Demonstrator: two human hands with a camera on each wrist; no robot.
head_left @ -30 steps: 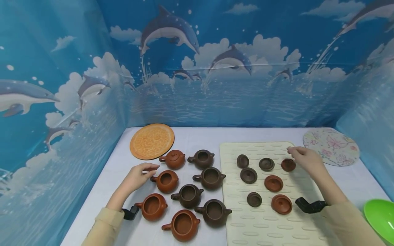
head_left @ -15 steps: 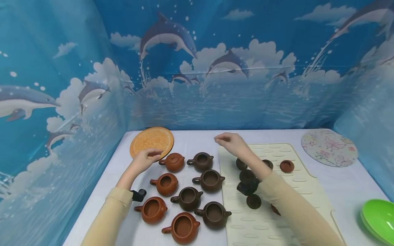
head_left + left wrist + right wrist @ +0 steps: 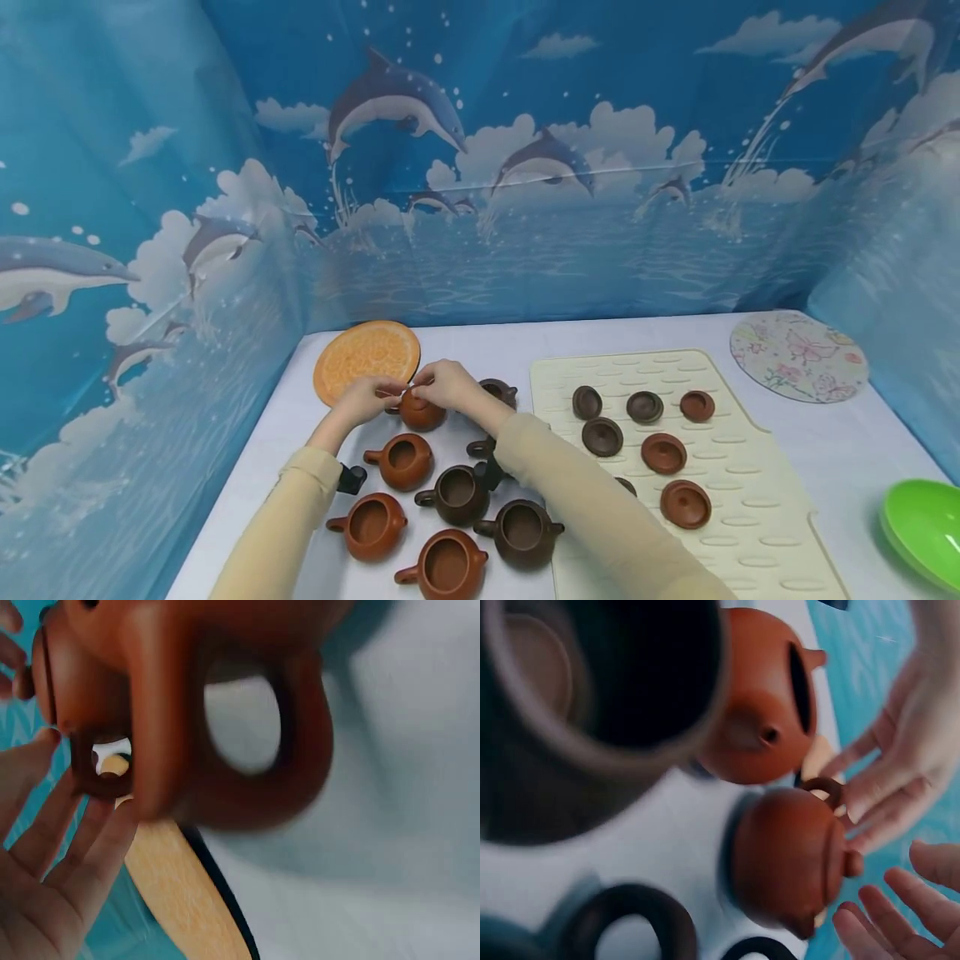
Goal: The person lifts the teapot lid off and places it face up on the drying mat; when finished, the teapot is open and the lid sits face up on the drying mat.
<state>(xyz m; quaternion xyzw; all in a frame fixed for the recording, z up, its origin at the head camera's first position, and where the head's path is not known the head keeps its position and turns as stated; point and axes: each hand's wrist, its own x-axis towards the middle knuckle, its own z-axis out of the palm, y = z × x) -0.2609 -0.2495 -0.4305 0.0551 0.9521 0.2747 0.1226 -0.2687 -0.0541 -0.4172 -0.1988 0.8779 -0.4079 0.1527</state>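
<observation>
At the back left of the table stands a lidded reddish-brown teapot (image 3: 422, 413). My left hand (image 3: 362, 400) is at its handle; in the left wrist view the fingers (image 3: 94, 859) look extended beside the handle, and contact is unclear. My right hand (image 3: 453, 390) hovers over the lid from the other side. In the right wrist view its fingertips (image 3: 847, 922) are spread a little apart from the lid knob (image 3: 853, 863). An open reddish teapot (image 3: 406, 462) stands just in front. A dark brown teapot (image 3: 501, 390) is partly behind my right hand.
Several more lidless teapots, red (image 3: 371, 527) and dark (image 3: 522, 533), stand nearer me. A cream mat (image 3: 738, 467) at right bears several loose lids (image 3: 664, 453). An orange round mat (image 3: 367, 358), a floral round mat (image 3: 798, 356) and a green bowl (image 3: 926, 529) lie around.
My right hand has swept left from over the lids on the mat to the lidded teapot. My left hand has moved back and right, to that teapot's handle.
</observation>
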